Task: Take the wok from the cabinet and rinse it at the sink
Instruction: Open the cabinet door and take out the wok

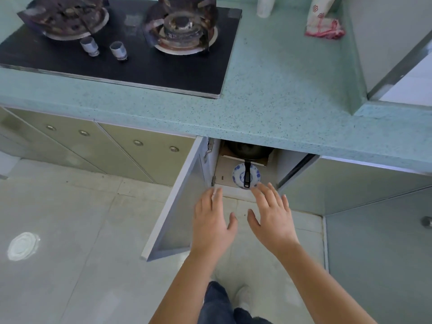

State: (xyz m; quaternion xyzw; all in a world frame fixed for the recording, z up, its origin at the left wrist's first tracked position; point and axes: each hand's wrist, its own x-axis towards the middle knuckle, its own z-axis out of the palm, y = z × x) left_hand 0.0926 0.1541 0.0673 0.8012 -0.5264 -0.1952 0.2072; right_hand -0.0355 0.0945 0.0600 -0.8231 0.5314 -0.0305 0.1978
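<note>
A speckled turquoise stone countertop [280, 101] carries a black glass two-burner gas hob [163, 64]. Below it a pale grey cabinet door [177, 199] stands swung open. Both hands reach toward the opening with fingers spread and relaxed, holding nothing: the left hand [211, 220] near the door's hinge edge, the right hand [272, 216] just below a blue-and-white patterned bowl [237, 175]. The dark round wok [250, 150] sits inside the cabinet, its black handle lying over the bowl.

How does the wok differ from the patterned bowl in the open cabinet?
The wok is dark; the bowl is white with blue marks. The wok sits further back, partly hidden under the countertop; the bowl nearer the opening. The wok has a long handle, the bowl none. Both are in the cabinet.
</note>
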